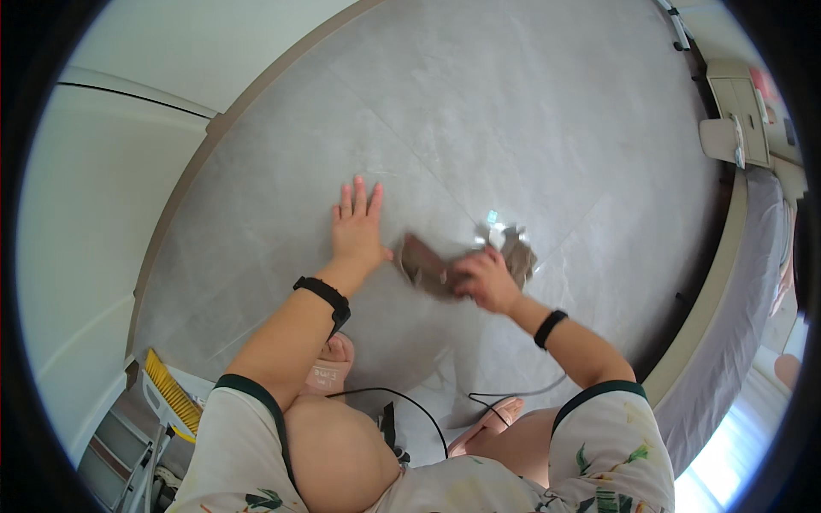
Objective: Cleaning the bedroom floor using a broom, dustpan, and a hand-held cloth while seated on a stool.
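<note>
Beneath the curled fingers of the right hand (489, 280), a crumpled brown-grey piece of soft cloth (421, 267) lies on the pale grey, smooth-tiled floor (547, 111). Its long axis runs roughly left to right across the front of the body, with the grip near its middle: one loose lobe spreads to the left of the fingers, the other fans out to the right of the knuckles. The right hand is the nearer one, being on the cloth itself. Its fingers bend down over the fabric, but blur hides the fingertips, so I cannot tell whether they pinch the cloth or only press on it.

Left of that grip, and a little farther from the body, the left hand (357, 229) rests flat on the floor, fingers spread and holding nothing. Its thumb points toward the cloth's left lobe and ends just beside it; whether they touch is unclear.

Just beyond the grip, bright glints show on the floor around the cloth's right lobe. Nearer the body, a thin black cable (385, 392) curves between two pink open-toed slippers (327, 369). Well to the left of the grip and closer to the body stands a yellow ridged object (171, 393); well to the right runs a bed with a grey cover (727, 342).
</note>
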The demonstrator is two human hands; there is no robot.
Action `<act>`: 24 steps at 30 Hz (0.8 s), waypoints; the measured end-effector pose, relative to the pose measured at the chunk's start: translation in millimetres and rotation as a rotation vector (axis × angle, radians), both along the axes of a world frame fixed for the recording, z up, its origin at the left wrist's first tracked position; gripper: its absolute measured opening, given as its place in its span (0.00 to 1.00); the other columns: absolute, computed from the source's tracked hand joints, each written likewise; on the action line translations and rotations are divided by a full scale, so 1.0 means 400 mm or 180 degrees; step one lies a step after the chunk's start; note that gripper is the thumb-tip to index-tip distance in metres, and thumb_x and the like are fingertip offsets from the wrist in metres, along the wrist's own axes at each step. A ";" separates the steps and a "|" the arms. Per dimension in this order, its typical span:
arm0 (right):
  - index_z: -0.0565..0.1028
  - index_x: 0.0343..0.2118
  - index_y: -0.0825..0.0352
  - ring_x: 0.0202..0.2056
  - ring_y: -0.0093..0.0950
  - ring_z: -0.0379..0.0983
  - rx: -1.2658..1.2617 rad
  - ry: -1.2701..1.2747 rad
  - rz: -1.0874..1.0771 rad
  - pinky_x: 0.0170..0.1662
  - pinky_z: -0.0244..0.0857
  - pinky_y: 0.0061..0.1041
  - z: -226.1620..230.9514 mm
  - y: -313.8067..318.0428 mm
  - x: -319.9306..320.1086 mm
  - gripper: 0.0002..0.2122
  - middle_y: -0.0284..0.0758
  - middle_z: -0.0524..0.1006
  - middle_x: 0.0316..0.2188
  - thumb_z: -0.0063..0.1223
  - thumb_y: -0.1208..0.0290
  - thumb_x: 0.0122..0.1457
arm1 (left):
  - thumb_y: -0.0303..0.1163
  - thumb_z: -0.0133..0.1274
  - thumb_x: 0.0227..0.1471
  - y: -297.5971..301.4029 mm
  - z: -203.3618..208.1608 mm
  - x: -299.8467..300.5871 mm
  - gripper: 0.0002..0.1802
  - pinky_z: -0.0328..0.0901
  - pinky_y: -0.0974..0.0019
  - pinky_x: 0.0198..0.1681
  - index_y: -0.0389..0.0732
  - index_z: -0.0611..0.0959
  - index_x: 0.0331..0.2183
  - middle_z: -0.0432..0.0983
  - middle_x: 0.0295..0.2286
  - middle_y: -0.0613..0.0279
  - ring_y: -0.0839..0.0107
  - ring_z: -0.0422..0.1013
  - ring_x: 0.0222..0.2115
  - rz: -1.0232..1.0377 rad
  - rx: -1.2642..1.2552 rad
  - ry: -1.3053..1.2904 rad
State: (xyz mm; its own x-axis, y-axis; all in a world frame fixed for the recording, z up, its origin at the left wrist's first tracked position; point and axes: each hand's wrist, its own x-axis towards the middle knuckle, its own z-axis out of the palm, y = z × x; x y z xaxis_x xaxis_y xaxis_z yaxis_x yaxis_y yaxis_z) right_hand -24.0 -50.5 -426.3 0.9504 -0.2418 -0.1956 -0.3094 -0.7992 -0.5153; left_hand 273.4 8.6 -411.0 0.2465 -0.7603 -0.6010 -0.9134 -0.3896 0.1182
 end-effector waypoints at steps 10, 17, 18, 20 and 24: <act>0.79 0.34 0.57 0.45 0.39 0.69 0.1065 0.0067 -0.1020 0.48 0.64 0.37 0.090 0.191 -0.349 0.17 0.34 0.72 0.44 0.48 0.83 0.40 | 0.54 0.69 0.29 -0.003 0.016 -0.013 0.70 0.42 0.52 0.64 0.54 0.41 0.65 0.30 0.65 0.54 0.55 0.33 0.65 0.0024 0.0070 -0.0082; 0.61 0.59 0.62 0.59 0.53 0.53 -0.0934 -0.0033 -0.3275 0.60 0.53 0.39 0.108 -0.125 -0.302 0.32 0.51 0.56 0.60 0.59 0.67 0.51 | 0.53 0.67 0.34 -0.052 0.027 -0.042 0.66 0.36 0.51 0.65 0.54 0.42 0.64 0.30 0.64 0.48 0.54 0.30 0.65 -0.0116 0.0498 -0.0331; 0.56 0.62 0.60 0.62 0.54 0.46 -0.0663 -0.0068 -0.3590 0.61 0.49 0.43 0.091 -0.138 -0.279 0.36 0.51 0.48 0.63 0.59 0.59 0.51 | 0.54 0.66 0.34 -0.060 0.023 -0.048 0.66 0.35 0.48 0.65 0.54 0.41 0.64 0.29 0.64 0.47 0.53 0.29 0.65 -0.0126 -0.0014 -0.0169; 0.51 0.64 0.58 0.64 0.55 0.39 -0.0374 -0.0081 -0.3903 0.62 0.46 0.47 0.045 -0.159 -0.220 0.41 0.52 0.41 0.65 0.59 0.51 0.51 | 0.55 0.65 0.35 -0.103 0.005 -0.060 0.65 0.34 0.45 0.64 0.55 0.41 0.64 0.28 0.64 0.47 0.52 0.28 0.65 -0.0142 -0.0506 0.0005; 0.47 0.66 0.53 0.65 0.54 0.31 -0.0805 0.1221 -0.4149 0.57 0.40 0.65 -0.116 -0.190 -0.176 0.39 0.48 0.37 0.66 0.45 0.40 0.55 | 0.58 0.66 0.31 -0.258 -0.022 -0.082 0.70 0.28 0.34 0.60 0.55 0.37 0.64 0.19 0.63 0.43 0.45 0.20 0.64 0.0024 -0.0411 0.0413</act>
